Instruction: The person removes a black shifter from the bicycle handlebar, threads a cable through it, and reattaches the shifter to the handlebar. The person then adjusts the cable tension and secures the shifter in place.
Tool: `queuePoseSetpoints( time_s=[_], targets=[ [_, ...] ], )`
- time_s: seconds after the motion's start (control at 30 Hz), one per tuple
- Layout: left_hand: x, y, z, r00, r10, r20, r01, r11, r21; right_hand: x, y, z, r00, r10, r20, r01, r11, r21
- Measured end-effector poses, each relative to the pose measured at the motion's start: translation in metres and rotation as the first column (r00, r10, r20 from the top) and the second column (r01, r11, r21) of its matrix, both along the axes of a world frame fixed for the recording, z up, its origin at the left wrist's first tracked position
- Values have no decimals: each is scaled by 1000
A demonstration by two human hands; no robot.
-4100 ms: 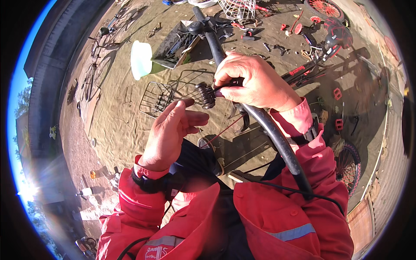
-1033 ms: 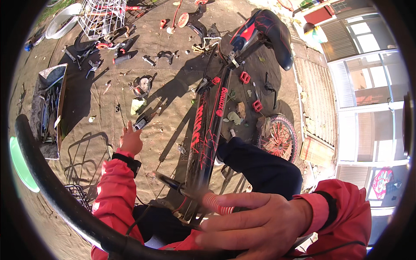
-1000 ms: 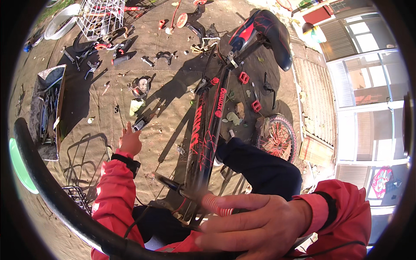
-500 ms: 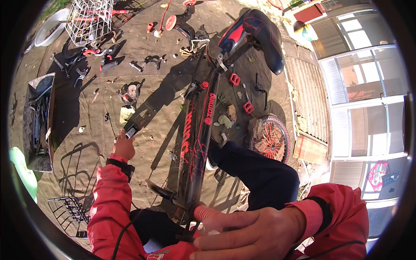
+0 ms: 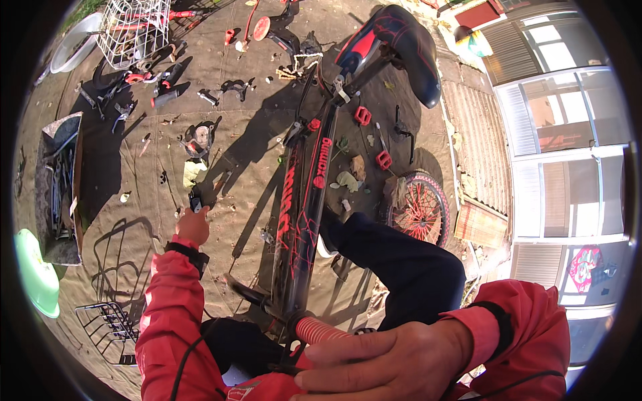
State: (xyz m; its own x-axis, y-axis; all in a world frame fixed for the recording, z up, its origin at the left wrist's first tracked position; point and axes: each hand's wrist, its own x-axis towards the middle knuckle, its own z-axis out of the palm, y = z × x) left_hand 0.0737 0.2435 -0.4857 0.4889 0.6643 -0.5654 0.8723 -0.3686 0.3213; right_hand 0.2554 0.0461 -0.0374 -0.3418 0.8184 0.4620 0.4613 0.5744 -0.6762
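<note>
A black bicycle frame (image 5: 294, 234) with red markings stands in front of me, its black-and-red saddle (image 5: 404, 50) at the far end. On the left, my left hand (image 5: 192, 227) is low over the ground cloth, fingers closed around a small dark-and-silver part (image 5: 195, 201). Most of that part is hidden, so its kind does not show. My right hand (image 5: 388, 361) lies at the frame's near end with fingers stretched out, beside a red-and-pale ribbed tube (image 5: 322, 330). Its fingertips partly cover what lies beneath. A dark-trousered leg (image 5: 401, 267) bends right of the frame.
A toolbox (image 5: 79, 194) with tools stands at left, near a green basin (image 5: 39, 274) and a black rack (image 5: 107, 324). Farther off are a white wire basket (image 5: 134, 33) and loose parts. Red pedals (image 5: 383, 160) and a small wheel (image 5: 422, 210) lie right of the frame.
The small dark-and-silver part has turned in my left hand and its silver face shows less. My right hand stays in nearly the same place.
</note>
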Motion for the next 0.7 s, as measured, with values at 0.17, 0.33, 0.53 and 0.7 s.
queuePoseSetpoints(
  time_s=[0.17,0.33,0.53,0.7],
  targets=[
    [-9,-7,-12,995,13,96,-14,1000,8,1,3,0,1000,10,15,-10,1000,16],
    [-29,-29,9,988,102,116,-104,994,12,0,-3,-1,1000,2,-9,-2,1000,-7],
    [-67,-50,43,884,306,354,-271,952,-145,-2,10,-7,996,66,54,-72,992,102],
    [-123,-55,96,580,755,306,-512,630,-584,16,16,25,935,272,229,-246,960,-137]
  ],
)
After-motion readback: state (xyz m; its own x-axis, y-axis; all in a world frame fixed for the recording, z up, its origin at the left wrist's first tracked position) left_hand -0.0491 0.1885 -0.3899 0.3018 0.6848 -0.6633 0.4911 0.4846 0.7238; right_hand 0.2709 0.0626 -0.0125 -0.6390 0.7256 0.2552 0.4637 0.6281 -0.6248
